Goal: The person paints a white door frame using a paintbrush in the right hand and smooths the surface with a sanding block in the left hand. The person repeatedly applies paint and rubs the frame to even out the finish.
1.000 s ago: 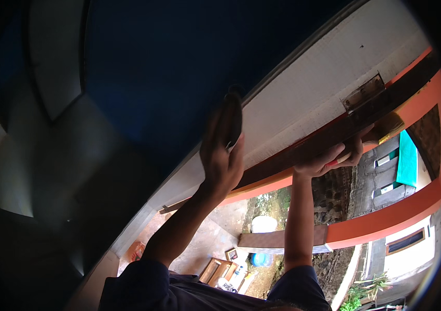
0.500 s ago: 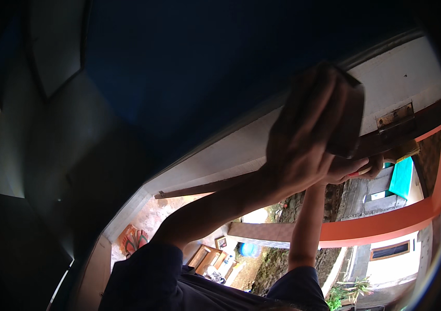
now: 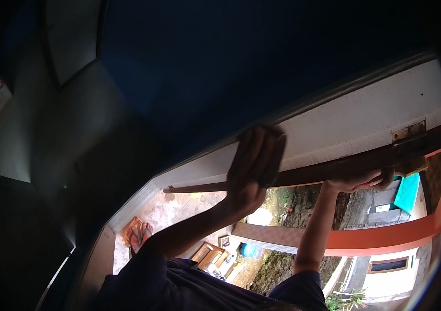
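Observation:
My left hand (image 3: 246,173) is raised against a pale strip of frame (image 3: 334,129), its fingers closed on a dark flat block (image 3: 277,155). The hand is blurred and in shade, and much of the block is hidden behind it. Further right, my right hand (image 3: 353,182) is closed just below a long dark brown wooden edge (image 3: 334,171). A small reddish, stick-like piece (image 3: 370,183) shows at its fingers; its kind is unclear. Beyond those fingers sits a yellowish-brown piece (image 3: 411,168), and I cannot tell whether it belongs to what the hand holds.
A rusty metal plate (image 3: 409,131) is fixed along the brown edge. Above spreads a dark blue surface (image 3: 262,57). Below are an orange beam (image 3: 381,238), a turquoise sheet (image 3: 407,194), sandals (image 3: 138,236), a wooden piece of furniture (image 3: 209,254) and a blue container (image 3: 251,251).
My left hand has moved left and down along the pale strip with the dark block. My right hand stays by the brown edge, while the whole view has shifted slightly.

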